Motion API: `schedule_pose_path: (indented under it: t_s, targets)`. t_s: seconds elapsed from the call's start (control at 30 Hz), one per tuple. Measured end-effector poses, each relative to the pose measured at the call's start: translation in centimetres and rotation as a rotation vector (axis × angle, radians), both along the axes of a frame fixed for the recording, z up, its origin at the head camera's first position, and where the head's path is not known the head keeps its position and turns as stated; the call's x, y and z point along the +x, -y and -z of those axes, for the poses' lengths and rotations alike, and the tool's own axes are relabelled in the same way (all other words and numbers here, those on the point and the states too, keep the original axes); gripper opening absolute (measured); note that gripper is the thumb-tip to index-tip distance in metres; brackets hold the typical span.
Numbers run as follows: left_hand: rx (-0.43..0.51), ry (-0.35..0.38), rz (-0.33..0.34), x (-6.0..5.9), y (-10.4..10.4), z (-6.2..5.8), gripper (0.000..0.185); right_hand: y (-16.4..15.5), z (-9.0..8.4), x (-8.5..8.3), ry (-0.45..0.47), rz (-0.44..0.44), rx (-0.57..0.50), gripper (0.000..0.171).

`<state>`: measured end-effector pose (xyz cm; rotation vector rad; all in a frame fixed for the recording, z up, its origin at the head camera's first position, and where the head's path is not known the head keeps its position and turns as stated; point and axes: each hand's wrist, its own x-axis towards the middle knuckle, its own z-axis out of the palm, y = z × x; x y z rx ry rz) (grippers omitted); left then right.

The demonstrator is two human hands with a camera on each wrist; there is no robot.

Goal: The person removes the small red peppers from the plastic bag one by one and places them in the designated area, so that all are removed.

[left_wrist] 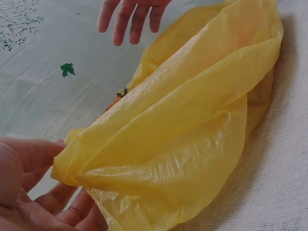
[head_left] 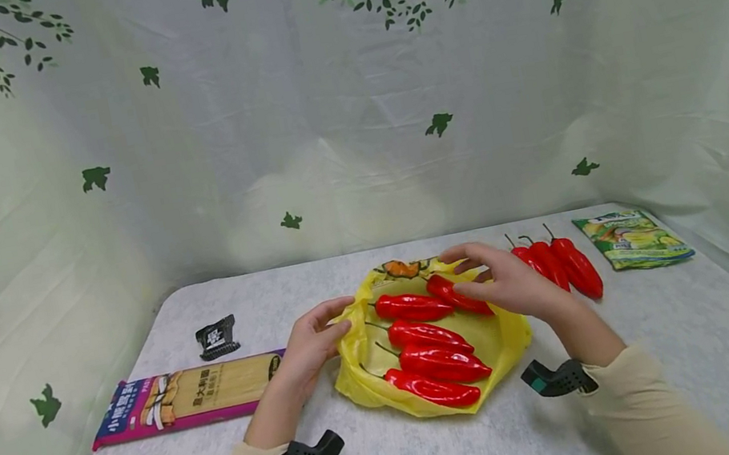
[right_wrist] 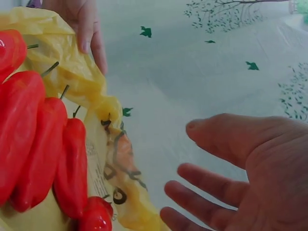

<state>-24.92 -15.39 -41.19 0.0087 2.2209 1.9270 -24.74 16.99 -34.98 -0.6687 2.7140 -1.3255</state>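
Note:
A yellow plastic bag (head_left: pixel 365 357) lies spread on the table with several red peppers (head_left: pixel 427 334) on it. My left hand (head_left: pixel 315 342) pinches the bag's left edge between thumb and fingers; in the left wrist view that hand (left_wrist: pixel 33 192) holds a corner of the bag (left_wrist: pixel 183 125). My right hand (head_left: pixel 502 284) hovers over the bag's far right side, just above the top pepper (head_left: pixel 457 294). In the right wrist view this hand (right_wrist: pixel 231 168) is spread and holds nothing, beside the peppers (right_wrist: pixel 43 144) and the bag's printed rim (right_wrist: pixel 115 159).
Three more red peppers (head_left: pixel 558 266) lie on the table right of the bag, with a green packet (head_left: pixel 632 239) beyond them. A long pasta pack (head_left: pixel 189 396) and a small black packet (head_left: pixel 217 337) lie at the left. Leaf-printed cloth walls the table on three sides.

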Motion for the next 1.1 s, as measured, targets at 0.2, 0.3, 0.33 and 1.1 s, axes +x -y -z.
schedule_pose_path:
  t_s: [0.2,0.3,0.33,1.1]
  targets:
    - [0.002,0.01,0.0,0.1,0.0,-0.2,0.036,0.6,0.6,0.3,0.101,-0.126,0.022,0.046]
    - [0.002,0.01,0.002,0.1,-0.1,-0.2,0.036,0.9,0.8,0.4,0.138,-0.157,0.03,0.047]
    - [0.003,0.012,0.002,0.1,-0.1,-0.2,0.036,1.0,0.9,0.4,0.149,-0.165,0.029,0.047]
    - [0.011,0.014,-0.009,0.1,-0.3,-0.1,0.036,2.9,2.6,0.8,0.272,-0.358,0.148,0.042]
